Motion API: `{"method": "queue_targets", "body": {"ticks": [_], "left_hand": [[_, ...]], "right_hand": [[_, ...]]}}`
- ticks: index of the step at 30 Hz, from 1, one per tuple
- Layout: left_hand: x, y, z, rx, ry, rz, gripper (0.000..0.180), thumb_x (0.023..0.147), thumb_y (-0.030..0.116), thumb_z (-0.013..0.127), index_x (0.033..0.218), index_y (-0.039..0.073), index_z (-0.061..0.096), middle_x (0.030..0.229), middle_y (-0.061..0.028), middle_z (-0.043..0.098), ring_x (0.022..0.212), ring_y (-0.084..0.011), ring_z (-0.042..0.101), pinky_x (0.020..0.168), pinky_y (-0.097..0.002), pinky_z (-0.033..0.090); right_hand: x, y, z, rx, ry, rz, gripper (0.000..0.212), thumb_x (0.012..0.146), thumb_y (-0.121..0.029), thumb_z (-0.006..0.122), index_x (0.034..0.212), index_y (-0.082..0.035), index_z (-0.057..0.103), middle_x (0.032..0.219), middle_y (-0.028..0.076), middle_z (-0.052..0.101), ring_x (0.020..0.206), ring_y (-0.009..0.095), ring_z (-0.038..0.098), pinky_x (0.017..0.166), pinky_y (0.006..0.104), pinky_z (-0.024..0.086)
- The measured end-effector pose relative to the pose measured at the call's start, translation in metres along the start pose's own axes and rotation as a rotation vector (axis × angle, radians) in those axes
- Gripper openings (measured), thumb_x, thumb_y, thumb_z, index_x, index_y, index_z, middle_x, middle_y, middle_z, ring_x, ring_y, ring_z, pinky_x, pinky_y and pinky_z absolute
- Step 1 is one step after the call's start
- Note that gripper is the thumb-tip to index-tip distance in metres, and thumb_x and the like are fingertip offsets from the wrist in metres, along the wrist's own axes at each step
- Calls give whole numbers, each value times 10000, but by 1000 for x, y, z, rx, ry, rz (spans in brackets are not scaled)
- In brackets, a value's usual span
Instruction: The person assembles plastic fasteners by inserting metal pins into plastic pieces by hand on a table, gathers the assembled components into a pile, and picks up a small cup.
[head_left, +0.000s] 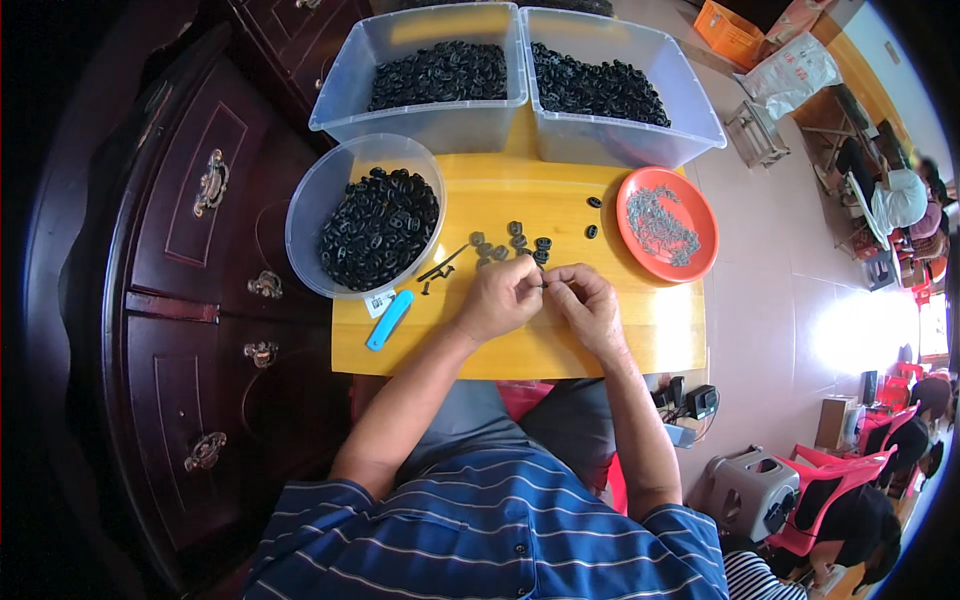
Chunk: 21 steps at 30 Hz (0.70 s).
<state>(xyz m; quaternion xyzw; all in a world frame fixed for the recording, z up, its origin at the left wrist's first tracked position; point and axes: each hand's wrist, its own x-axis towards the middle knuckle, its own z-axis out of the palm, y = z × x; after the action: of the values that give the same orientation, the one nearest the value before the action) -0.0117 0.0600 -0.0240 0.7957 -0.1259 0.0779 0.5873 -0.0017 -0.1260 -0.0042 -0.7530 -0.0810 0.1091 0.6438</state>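
Observation:
My left hand (503, 297) and my right hand (588, 303) meet over the front middle of the yellow table (640, 340). Both have closed fingertips, pinching a small black part (544, 285) between them; the fingers mostly cover it, so its shape is unclear. Just beyond the fingers lie several loose black oval pieces with holes (517, 241). Left of these are a thin dark stick (443, 262) and a few short black bits (427, 288). A blue-handled tool, perhaps a folded cutter (389, 320), rests near my left forearm.
A round clear tub (300, 238) of black pieces stands at left. Behind are two clear bins (420, 120) (630, 148), also holding black pieces. At right sits a red plate (708, 250) with small grey metal bits (662, 228). Dark wooden cabinets (170, 300) flank the left side.

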Motion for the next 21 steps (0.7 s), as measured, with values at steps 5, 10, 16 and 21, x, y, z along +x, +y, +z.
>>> {"method": "queue_targets", "body": {"ticks": [5,10,16,21], "left_hand": [[1,8,-1,22,11,-14,90,831,-1,689,866,20,608,717,-96,663,647,-172,683,598,-307,533],[1,10,-4,-137,-5,-37,90,887,-42,678,956,13,658,762,21,644,682,-20,589,617,-206,494],[2,3,-6,-254,14,-54,100,897,-54,657,967,17,668,809,43,640,715,-5,573,640,-192,480],[3,2,-6,-258,15,-58,109,900,-56,649,972,19,681,803,65,624,698,9,553,621,-181,458]], "right_hand": [[1,-8,-1,-121,18,-60,103,954,-81,701,1016,-8,737,820,5,685,715,58,611,649,241,508],[3,-3,-1,-51,19,16,109,962,-98,701,1014,-8,736,742,-23,663,683,33,583,628,225,493],[2,1,0,57,2,46,117,976,-112,695,1025,-9,719,783,-43,657,721,21,571,656,216,486],[4,2,-2,200,-66,-4,77,982,-84,676,1037,-38,648,872,-52,634,786,12,559,696,199,468]]}}
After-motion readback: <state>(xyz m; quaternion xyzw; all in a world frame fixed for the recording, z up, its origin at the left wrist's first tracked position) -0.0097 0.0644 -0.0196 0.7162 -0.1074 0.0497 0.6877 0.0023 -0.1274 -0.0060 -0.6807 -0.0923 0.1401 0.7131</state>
